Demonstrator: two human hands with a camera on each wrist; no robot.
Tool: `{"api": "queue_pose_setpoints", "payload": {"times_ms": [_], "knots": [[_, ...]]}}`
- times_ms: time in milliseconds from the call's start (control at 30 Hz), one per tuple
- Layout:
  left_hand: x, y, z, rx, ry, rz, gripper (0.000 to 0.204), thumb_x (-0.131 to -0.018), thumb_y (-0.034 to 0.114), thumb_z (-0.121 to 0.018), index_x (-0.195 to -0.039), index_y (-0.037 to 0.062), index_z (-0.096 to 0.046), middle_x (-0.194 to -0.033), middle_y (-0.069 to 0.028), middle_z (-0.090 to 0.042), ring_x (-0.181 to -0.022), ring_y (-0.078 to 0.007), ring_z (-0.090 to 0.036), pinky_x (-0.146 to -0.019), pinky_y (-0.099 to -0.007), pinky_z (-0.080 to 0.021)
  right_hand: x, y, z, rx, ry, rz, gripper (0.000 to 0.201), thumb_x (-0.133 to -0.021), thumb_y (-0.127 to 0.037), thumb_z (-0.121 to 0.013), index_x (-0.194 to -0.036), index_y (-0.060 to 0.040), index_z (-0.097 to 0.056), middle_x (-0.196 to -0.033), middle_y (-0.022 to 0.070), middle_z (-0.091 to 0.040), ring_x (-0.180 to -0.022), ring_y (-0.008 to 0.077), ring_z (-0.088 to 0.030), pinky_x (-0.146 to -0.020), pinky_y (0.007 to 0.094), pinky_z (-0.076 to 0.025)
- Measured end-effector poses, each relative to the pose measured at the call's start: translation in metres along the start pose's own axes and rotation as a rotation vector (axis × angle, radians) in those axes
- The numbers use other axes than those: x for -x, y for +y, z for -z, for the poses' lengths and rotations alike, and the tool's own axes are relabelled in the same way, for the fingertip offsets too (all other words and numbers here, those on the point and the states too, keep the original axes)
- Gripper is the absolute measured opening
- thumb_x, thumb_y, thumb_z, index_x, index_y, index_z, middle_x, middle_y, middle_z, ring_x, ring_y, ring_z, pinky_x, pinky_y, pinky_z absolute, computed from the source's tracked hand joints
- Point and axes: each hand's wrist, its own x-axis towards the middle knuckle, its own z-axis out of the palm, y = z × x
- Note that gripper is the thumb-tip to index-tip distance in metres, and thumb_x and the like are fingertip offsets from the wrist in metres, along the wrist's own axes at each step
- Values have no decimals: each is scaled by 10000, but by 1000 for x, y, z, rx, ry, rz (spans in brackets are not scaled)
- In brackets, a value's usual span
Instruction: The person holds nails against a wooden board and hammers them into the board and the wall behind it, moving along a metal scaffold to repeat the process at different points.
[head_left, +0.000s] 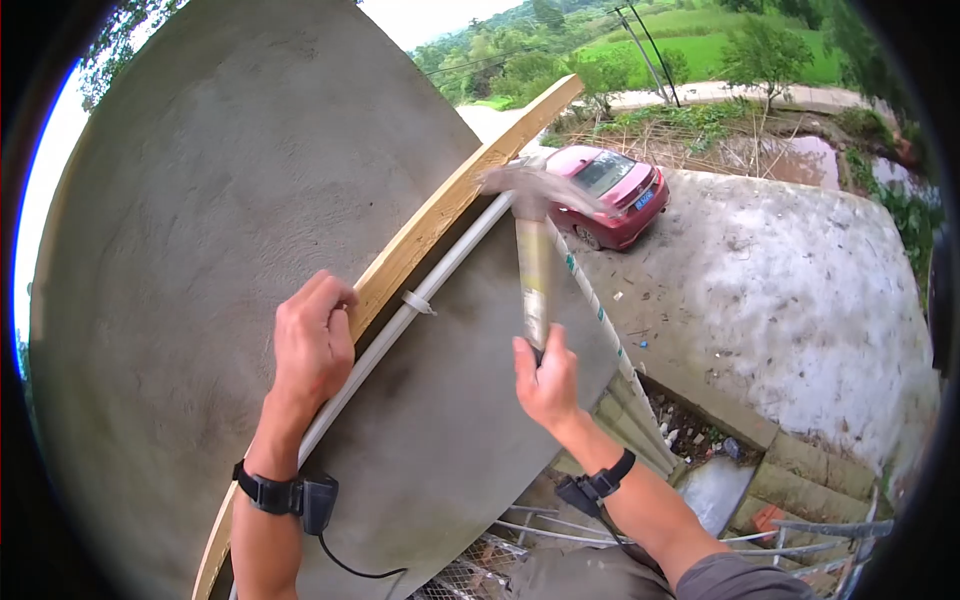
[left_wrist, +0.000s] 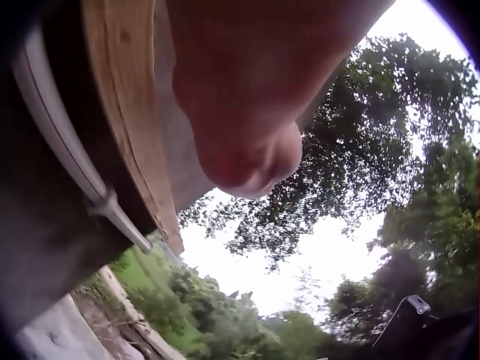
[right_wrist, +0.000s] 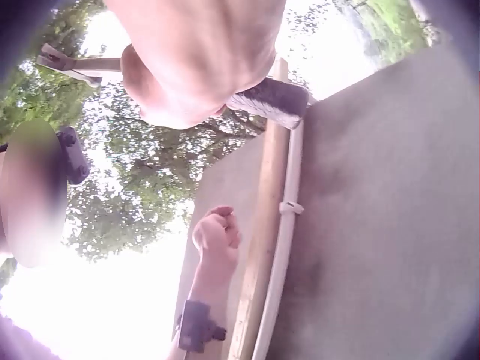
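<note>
My right hand (head_left: 549, 385) grips a claw hammer (head_left: 534, 270) by its handle; the blurred head overlaps the upper part of a long wooden board (head_left: 430, 220). Whether it touches the board, I cannot tell. The black end of the handle (right_wrist: 274, 102) sticks out of my fist in the right wrist view. My left hand (head_left: 314, 335) is beside the board with curled fingers, and the right wrist view shows a gap between them. Nothing is visible in that hand (right_wrist: 217, 231). The board lies along a grey plastered surface's edge, next to a white pipe (head_left: 400, 320) with a clip (head_left: 419, 302).
Below to the right, a red car (head_left: 608, 195) stands on a concrete yard (head_left: 760, 290). A second, marked pipe (head_left: 600, 310) slopes down beside the plastered wall (head_left: 450, 400). Steps (head_left: 820, 465) and metal bars (head_left: 830, 527) are at the lower right.
</note>
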Motion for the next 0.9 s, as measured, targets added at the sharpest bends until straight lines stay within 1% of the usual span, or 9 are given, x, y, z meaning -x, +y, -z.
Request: {"api": "queue_pose_setpoints", "payload": {"times_ms": [67, 133, 300, 400, 533, 567, 667, 800, 900], "knots": [[-3, 0, 0, 41, -104, 95, 94, -811, -72, -505, -816, -29, -588, -765, -193, -598, -670, -359, -598, -637, -399, -477, 1, 1, -3, 96, -151, -189, 145, -1036, -100, -561, -980, -3, -468, -702, 63, -532, -511, 147, -548, -487, 291, -453], [-3, 2, 0, 59, -101, 124, 110, -817, -79, -492, -836, -33, -591, -767, -183, -584, -672, -339, -590, -647, -387, -476, 2, -10, 10, 51, -44, -235, 162, -1037, -109, -567, -1018, 12, -462, -702, 69, -530, -503, 153, -542, -479, 294, -454], [-7, 9, -1, 98, -48, 61, 197, -817, -107, -461, -905, -41, -624, -817, -169, -598, -675, -325, -571, -663, -359, -476, -28, -45, 21, -248, 274, 235, 214, -1091, -214, -482, -1021, -31, -397, -698, 51, -505, -503, 133, -503, -459, 261, -445], [-6, 5, -3, 164, -51, 111, 242, -790, -111, -404, -872, -55, -624, -856, -142, -634, -686, -218, -528, -675, -307, -442, -18, -8, 11, 30, 150, 350, 178, -1085, -173, -490, -1022, -32, -400, -668, 46, -515, -491, 137, -508, -450, 265, -435], [-1, -4, -3, 173, -31, 73, 266, -782, -116, -396, -878, -53, -636, -877, -134, -652, -680, -199, -515, -674, -290, -434, -1, 0, 13, 82, -89, -407, 118, -1027, -124, -586, -981, -29, -532, -582, 3, -529, -479, 118, -525, -463, 281, -431], [-2, -7, -5, 197, -14, 69, 277, -778, -115, -392, -882, -53, -641, -872, -128, -656, -675, -186, -512, -665, -286, -430, -6, -15, 24, -102, -57, -412, 128, -1049, -128, -556, -1032, -12, -506, -605, 13, -527, -468, 101, -510, -458, 265, -428], [0, -6, -4, 207, -25, 110, 293, -775, -106, -387, -889, -51, -651, -860, -119, -664, -673, -160, -511, -654, -282, -426, -34, -31, 51, -177, 98, 21, 203, -1092, -180, -487, -1158, 3, -432, -663, 41, -521, -457, 110, -494, -440, 252, -426], [-2, -6, -2, 174, -64, 170, 296, -783, -82, -384, -890, -48, -658, -834, -108, -669, -686, -135, -514, -648, -285, -425, -68, -78, 31, -406, 454, 210, 195, -1092, -194, -489, -1081, -6, -439, -711, 56, -508, -522, 148, -529, -488, 275, -478], [-2, -8, -2, 191, -73, 190, 293, -786, -76, -384, -886, -51, -658, -847, -108, -684, -712, -132, -539, -680, -276, -443, -26, -11, 11, -37, 178, 254, 190, -1094, -227, -513, -1069, -58, -432, -708, 45, -523, -476, 135, -500, -465, 275, -449]]}}
